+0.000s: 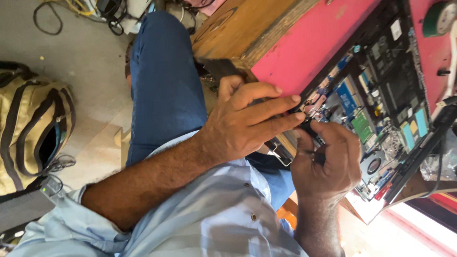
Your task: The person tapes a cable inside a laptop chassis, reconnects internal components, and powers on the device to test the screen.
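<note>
Fingers of the left hand point(247, 121) lie stretched and pressed together on the edge of the opened laptop point(381, 95), which rests on the pink table point(309, 43); right hand point(328, 162) curls, pinching something small beside them, unclear what

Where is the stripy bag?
In the head view, the tan bag with dark stripes lies on the grey floor at the far left, beside the person's blue trouser leg.

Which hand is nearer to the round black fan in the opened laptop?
The right hand: its knuckles lie right beside the fan on the laptop. The left hand is farther off, fingers reaching the board's edge near the pink table.
</note>
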